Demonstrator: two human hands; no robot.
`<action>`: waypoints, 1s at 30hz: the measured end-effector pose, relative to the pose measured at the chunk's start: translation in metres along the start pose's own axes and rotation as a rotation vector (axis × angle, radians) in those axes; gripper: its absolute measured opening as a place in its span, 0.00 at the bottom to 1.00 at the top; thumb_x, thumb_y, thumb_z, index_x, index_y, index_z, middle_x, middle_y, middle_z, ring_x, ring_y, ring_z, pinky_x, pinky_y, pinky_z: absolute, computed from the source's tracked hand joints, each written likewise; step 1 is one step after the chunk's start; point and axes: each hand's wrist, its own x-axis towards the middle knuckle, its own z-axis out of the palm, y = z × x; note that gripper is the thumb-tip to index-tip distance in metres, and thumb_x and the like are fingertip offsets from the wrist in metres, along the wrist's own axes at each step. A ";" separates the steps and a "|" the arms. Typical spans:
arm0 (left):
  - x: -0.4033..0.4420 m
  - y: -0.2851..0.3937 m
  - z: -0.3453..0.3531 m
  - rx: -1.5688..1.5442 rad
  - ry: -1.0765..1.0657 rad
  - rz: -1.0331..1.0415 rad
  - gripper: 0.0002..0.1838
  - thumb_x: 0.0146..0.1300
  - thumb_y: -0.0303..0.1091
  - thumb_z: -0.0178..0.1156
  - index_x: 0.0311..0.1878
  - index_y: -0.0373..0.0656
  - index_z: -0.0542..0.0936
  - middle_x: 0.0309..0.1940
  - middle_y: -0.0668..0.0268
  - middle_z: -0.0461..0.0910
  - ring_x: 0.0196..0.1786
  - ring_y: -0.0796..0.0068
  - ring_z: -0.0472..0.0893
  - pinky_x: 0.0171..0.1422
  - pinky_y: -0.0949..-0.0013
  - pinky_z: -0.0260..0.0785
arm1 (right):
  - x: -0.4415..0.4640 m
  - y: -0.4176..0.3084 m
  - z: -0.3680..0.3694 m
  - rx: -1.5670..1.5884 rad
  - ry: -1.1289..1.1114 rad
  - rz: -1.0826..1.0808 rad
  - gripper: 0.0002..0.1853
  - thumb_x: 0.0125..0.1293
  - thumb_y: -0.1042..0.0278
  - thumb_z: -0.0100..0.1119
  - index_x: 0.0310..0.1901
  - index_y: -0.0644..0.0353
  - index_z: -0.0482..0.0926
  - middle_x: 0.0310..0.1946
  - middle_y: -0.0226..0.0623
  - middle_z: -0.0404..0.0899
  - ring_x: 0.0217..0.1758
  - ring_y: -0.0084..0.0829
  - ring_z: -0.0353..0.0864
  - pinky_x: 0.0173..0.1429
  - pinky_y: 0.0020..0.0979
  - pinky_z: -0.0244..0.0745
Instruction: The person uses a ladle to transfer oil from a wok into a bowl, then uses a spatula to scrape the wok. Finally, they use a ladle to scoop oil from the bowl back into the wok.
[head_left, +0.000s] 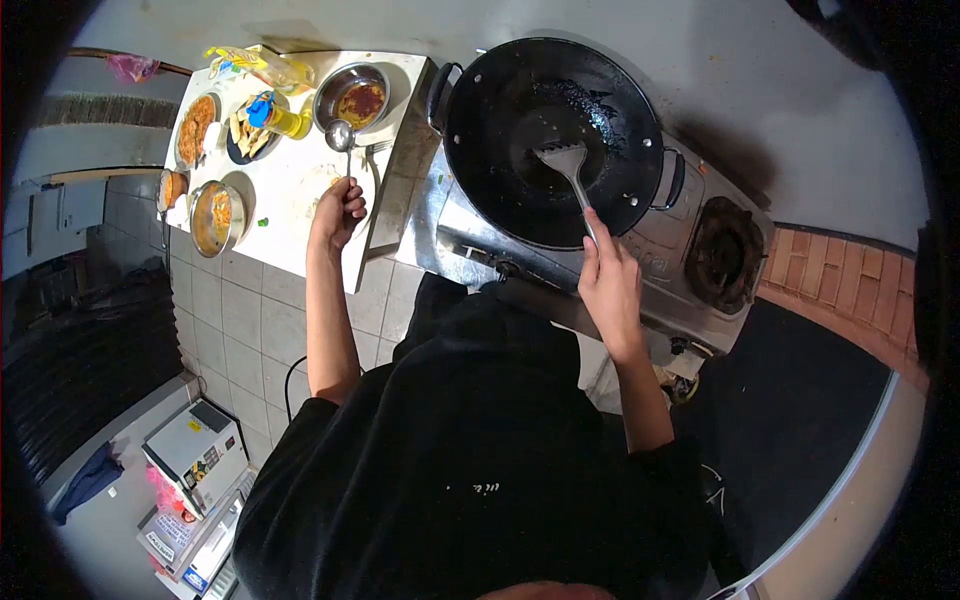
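Note:
My right hand is wrapped round the handle of a metal spatula, whose slotted head rests inside a large black wok. The wok sits on a gas stove and has a dark, oily, shiny inside. In my left hand is a metal ladle, its bowl at the near edge of a steel bowl with a reddish-brown mixture in it. Beneath the ladle and my left hand lies a white plate, partly hidden, with a fork beside it.
On the white table stand an oil bottle, a blue-capped yellow bottle, a dark plate of pale pieces, a plate of orange food and a steel bowl. A bare burner is right of the wok.

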 end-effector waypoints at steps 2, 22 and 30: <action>0.002 0.001 0.000 0.001 -0.009 0.001 0.08 0.75 0.33 0.44 0.37 0.47 0.67 0.24 0.78 0.60 0.20 0.88 0.56 0.23 0.82 0.52 | 0.003 -0.003 -0.003 -0.067 -0.024 0.009 0.23 0.71 0.69 0.53 0.67 0.49 0.71 0.34 0.54 0.79 0.35 0.55 0.82 0.37 0.47 0.77; -0.053 0.003 0.032 0.150 -0.013 0.178 0.08 0.75 0.37 0.47 0.37 0.48 0.69 0.23 0.76 0.62 0.20 0.87 0.57 0.24 0.80 0.49 | 0.014 -0.018 -0.012 -0.003 -0.010 0.103 0.19 0.71 0.71 0.51 0.62 0.56 0.67 0.39 0.60 0.81 0.42 0.58 0.83 0.42 0.50 0.76; -0.044 0.007 0.034 0.066 -0.013 0.180 0.07 0.74 0.35 0.48 0.38 0.45 0.70 0.23 0.73 0.65 0.20 0.84 0.60 0.24 0.77 0.53 | -0.004 -0.019 -0.014 0.065 0.005 0.155 0.18 0.71 0.72 0.50 0.62 0.55 0.67 0.37 0.60 0.80 0.42 0.61 0.82 0.41 0.51 0.74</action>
